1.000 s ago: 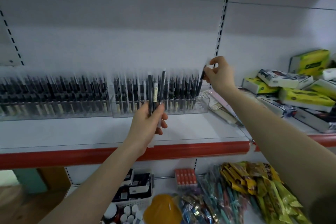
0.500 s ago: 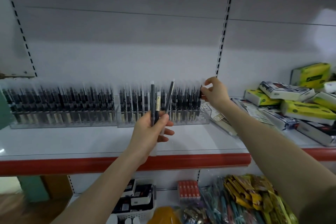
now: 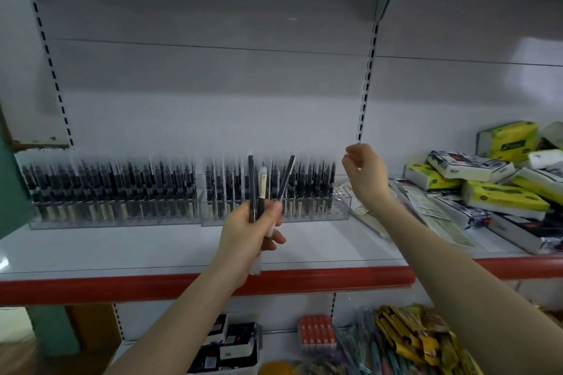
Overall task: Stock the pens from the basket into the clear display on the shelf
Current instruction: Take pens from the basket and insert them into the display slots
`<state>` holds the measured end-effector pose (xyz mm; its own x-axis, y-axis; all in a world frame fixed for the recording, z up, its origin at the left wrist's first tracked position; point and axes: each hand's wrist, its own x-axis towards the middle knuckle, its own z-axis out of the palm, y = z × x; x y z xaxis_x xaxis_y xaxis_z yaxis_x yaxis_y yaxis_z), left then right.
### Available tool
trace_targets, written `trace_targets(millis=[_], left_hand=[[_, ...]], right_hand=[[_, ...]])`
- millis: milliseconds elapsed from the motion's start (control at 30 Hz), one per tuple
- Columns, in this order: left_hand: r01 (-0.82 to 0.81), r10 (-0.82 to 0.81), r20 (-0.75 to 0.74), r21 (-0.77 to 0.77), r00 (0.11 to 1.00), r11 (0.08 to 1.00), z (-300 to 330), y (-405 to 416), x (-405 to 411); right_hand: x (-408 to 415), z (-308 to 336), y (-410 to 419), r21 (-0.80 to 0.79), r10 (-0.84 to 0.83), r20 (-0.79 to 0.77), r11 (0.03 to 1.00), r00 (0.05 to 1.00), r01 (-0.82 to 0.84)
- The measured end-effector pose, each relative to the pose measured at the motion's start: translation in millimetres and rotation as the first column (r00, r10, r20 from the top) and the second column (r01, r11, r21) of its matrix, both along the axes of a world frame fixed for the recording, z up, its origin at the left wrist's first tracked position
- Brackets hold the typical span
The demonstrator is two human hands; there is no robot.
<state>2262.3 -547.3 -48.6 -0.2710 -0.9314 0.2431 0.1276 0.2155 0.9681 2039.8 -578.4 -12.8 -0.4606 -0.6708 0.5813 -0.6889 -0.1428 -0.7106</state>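
The left hand [image 3: 246,233] grips a small bunch of pens [image 3: 262,189] low on their barrels, roughly upright, tips fanned upward, the rightmost one leaning right; the right hand [image 3: 364,175] is loosely curled and holds nothing, raised just right of the display [image 3: 275,216]; the display sits at the back of the shelf [image 3: 182,253], its long axis running left to right, its pens standing upright in rows; it lies just beyond the left hand and left of the right hand; the free slots seem to be at its right end [image 3: 341,207], nearest the right hand, though blur makes that uncertain; likely the right hand takes the next pen from the bunch and lowers it, long axis vertical, into that end; the basket is not clearly in view.
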Motion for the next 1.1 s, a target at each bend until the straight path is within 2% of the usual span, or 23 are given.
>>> trace_targets(millis=[100, 167, 233, 400, 667, 733, 767, 867, 967, 1100], left_hand=[[-0.009, 0.009, 0.001, -0.008, 1.000, 1.000, 2.0, 4.7, 0.7], [0.009, -0.009, -0.021, 0.008, 1.000, 1.000, 2.7, 9.6, 0.1], [0.037, -0.036, -0.044, 0.025, 0.998, 0.999, 3.9, 15.3, -0.6], [0.084, -0.077, -0.110, 0.066, 0.991, 0.994, 8.9, 25.3, 0.3], [0.114, -0.106, -0.105, 0.070, 0.989, 0.991, 10.6, 29.8, -6.3], [0.107, -0.093, -0.129, 0.101, 0.987, 0.989, 11.5, 26.8, -6.9], [0.092, -0.080, -0.118, 0.103, 0.990, 0.990, 11.1, 24.4, -6.6], [0.023, -0.022, -0.030, 0.063, 0.999, 0.998, 5.6, 15.9, -6.1], [-0.027, 0.028, 0.062, -0.004, 0.998, 1.000, -1.1, 7.4, -8.5], [-0.030, 0.035, 0.096, -0.052, 0.995, 0.998, 0.5, -2.4, -12.0]], right_hand=[[29.7, -3.0, 31.8, -0.192, 0.110, -0.276, 0.967, 0.955, -0.167], [43.7, -9.9, 42.2, -0.204, 0.166, -0.481, 0.934, 0.861, -0.294], [49.7, -16.6, 44.5, -0.173, 0.185, -0.598, 0.920, 0.780, -0.351], [52.7, -23.0, 48.5, -0.117, 0.214, -0.647, 0.920, 0.732, -0.373], [40.9, -25.3, 56.2, -0.094, 0.191, -0.736, 0.921, 0.649, -0.378], [35.6, -29.9, 57.3, -0.076, 0.218, -0.670, 0.930, 0.709, -0.358], [33.7, -31.8, 58.5, -0.074, 0.231, -0.587, 0.939, 0.776, -0.336], [21.7, -32.0, 58.1, -0.068, 0.168, -0.223, 0.980, 0.960, -0.187], [3.8, -23.1, 49.7, -0.077, 0.093, 0.058, 0.993, 0.994, -0.088], [-13.7, -11.8, 33.4, -0.055, 0.021, 0.140, 0.998, 0.990, -0.014]])
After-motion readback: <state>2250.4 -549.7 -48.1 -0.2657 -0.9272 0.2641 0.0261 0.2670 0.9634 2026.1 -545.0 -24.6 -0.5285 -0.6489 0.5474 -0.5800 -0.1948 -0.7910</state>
